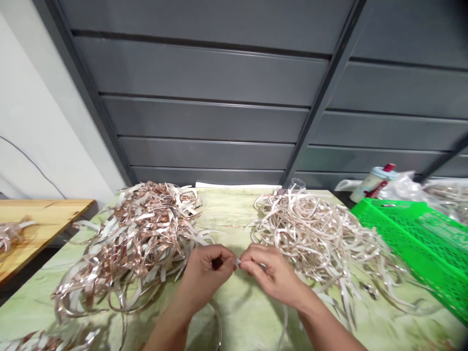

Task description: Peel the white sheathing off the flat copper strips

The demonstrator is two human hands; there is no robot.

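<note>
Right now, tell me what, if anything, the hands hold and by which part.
The left hand and right hand pinch a small pale piece, perhaps a strip; which part they grip cannot be told.

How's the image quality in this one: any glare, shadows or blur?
Head view: bright glints on the metallic strips of the left pile; head view: soft shadows on the green tabletop below the left hand and right hand; head view: the pale piece between their fingertips is too small and soft to make out.
</note>
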